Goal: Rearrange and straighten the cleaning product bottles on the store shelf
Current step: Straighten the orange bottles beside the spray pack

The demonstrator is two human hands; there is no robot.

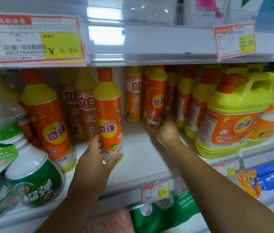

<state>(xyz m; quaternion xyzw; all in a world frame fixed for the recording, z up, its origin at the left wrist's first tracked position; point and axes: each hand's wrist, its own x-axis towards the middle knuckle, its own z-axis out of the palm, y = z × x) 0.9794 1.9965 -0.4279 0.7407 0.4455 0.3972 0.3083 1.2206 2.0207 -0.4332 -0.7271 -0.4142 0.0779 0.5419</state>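
Mid-task, judging by the layout. Shelf (pixel 138 158) runs across the middle of the frame, white deck with a wide bare gap at centre between two bottle clusters.

Right of frame: big yellow handled jugs (pixel 230 118) stand upright at the front edge and look tidy, with slimmer orange-yellow bottles packed behind them.

Left of frame: tall orange KEON bottle (pixel 48 118) at the front leans slightly, and the LIBY-type bottles (pixel 85 113) behind it are staggered, not in a clean row. Green cleaner bottles (pixel 33 179) sit at lower left, blurred, alignment unclear.

Centre-back: a lone orange bottle (pixel 133 96) stands upright by itself.

Left hand (pixel 97 157) has its grip closed around the base of a KEON bottle held at centre-left (pixel 108 111), upright, near the shelf front, thumb under the bottom edge.

Right hand (pixel 165 130) reaches deep to the back; fingers wrap the base of a tilted KEON bottle (pixel 156 96) that leans against its neighbours. The grip looks closed on it, though the fingertips are partly hidden.

Left to do, I'd judge: fill the centre gap, square the left cluster, stand the tilted one straight.
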